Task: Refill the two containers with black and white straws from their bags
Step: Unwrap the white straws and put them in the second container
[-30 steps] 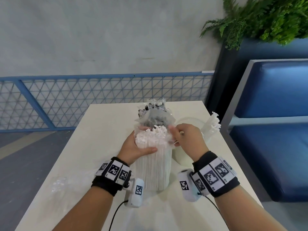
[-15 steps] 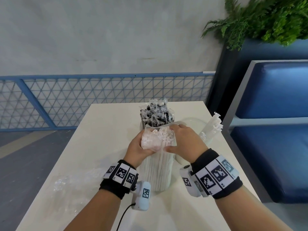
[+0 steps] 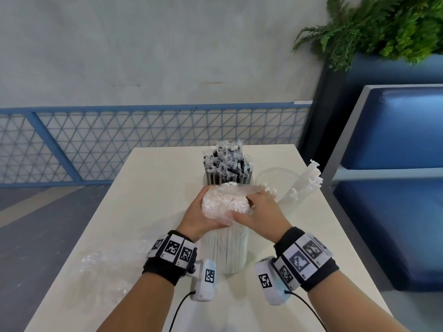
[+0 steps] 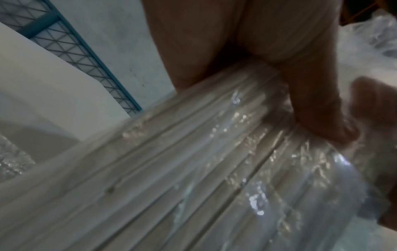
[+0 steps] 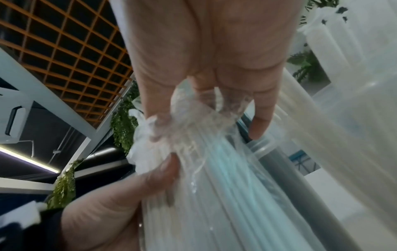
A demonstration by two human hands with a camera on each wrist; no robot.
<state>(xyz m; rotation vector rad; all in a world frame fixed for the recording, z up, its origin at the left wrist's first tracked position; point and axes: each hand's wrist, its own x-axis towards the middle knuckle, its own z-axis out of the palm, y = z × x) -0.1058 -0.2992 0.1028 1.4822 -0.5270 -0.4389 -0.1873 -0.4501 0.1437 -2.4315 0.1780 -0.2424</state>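
A clear bag of white straws (image 3: 226, 245) stands upright on the table (image 3: 148, 200) in front of me. My left hand (image 3: 199, 216) wraps its top from the left, thumb across the plastic (image 4: 318, 115). My right hand (image 3: 257, 215) grips the bag's top from the right, bunching the film (image 5: 193, 122) between fingers and thumb. Behind it stands a container of black straws (image 3: 227, 167) in wrappers. A clear container (image 3: 275, 178) at the right holds a few white straws (image 3: 304, 185) leaning outward.
A crumpled empty plastic bag (image 3: 105, 264) lies on the table at the left. A blue mesh railing (image 3: 119, 144) runs behind the table. A blue bench (image 3: 393, 164) and a planter with ferns (image 3: 383, 27) stand at the right.
Both hands have closed lower around the bag's top, and the film that stood open above the white straws is now pulled down and bunched over them.
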